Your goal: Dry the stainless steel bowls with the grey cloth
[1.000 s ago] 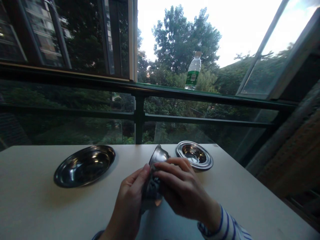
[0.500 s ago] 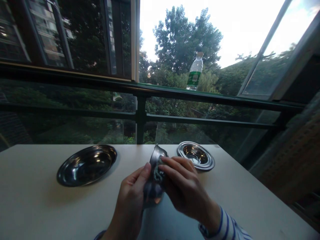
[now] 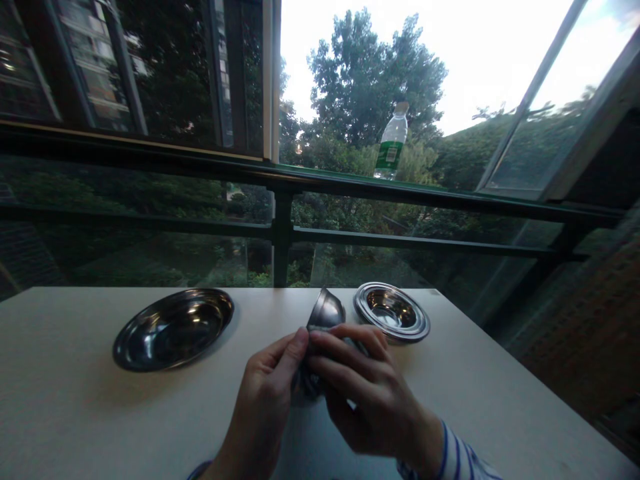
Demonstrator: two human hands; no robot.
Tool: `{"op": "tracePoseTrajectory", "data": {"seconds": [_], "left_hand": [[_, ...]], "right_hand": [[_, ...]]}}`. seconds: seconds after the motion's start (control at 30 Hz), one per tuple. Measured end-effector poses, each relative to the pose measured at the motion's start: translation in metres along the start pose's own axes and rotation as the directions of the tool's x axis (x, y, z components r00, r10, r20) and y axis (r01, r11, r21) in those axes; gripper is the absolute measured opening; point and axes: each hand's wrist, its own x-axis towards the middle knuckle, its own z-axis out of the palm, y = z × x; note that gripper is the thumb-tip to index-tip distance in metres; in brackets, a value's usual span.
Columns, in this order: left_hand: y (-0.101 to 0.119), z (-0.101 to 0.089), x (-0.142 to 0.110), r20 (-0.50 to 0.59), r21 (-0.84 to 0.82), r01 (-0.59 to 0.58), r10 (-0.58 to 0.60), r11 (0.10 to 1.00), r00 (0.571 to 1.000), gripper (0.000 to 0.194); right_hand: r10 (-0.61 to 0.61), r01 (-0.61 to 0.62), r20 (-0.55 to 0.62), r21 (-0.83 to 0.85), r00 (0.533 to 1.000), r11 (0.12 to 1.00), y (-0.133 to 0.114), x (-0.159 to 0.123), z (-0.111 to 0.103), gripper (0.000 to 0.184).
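Observation:
A small metal bowl (image 3: 328,309) is held on its side above the near middle of the table, its rounded outside facing me. My left hand (image 3: 270,383) grips its left edge, thumb on top. My right hand (image 3: 373,383) presses a greyish-green scouring pad (image 3: 319,328) against the bowl's outer wall. Fingers cover most of the pad, so its exact kind is hard to make out. Both hands hide the bowl's lower part.
On the white table (image 3: 175,427), a large oval metal dish (image 3: 173,331) lies at left. Stacked shallow metal bowls (image 3: 393,312) sit at back right. A plastic bottle with a green label (image 3: 391,148) stands on the dark railing (image 3: 330,181) beyond the table.
My right hand and the pad have slid down and slightly left across the bowl, uncovering more of its upper wall. The bowl has turned a little; the dishes have not moved.

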Motion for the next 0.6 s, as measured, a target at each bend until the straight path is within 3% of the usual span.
{"op": "tracePoseTrajectory", "data": {"seconds": [0.07, 0.23, 0.4, 0.6], "left_hand": [[0.000, -0.001, 0.000, 0.035, 0.018, 0.005, -0.005, 1.000, 0.999, 0.021], [-0.002, 0.003, -0.002, 0.006, 0.094, 0.059, -0.060, 0.994, 0.998, 0.028], [-0.001, 0.004, -0.001, -0.032, 0.057, 0.046, -0.044, 0.997, 0.999, 0.026], [0.000, 0.004, -0.005, -0.016, 0.145, 0.032, -0.030, 0.989, 0.999, 0.031]], "right_hand": [[-0.018, 0.018, 0.008, -0.004, 1.000, 1.000, 0.001, 0.001, -0.001, 0.036], [0.174, -0.177, -0.105, -0.020, 0.979, 0.984, 0.010, 0.001, -0.005, 0.033], [0.034, -0.034, -0.020, -0.010, 0.999, 0.999, 0.007, 0.001, -0.006, 0.035], [0.333, -0.324, -0.130, 0.086, 0.934, 0.942, 0.022, 0.001, -0.005, 0.030]]}}
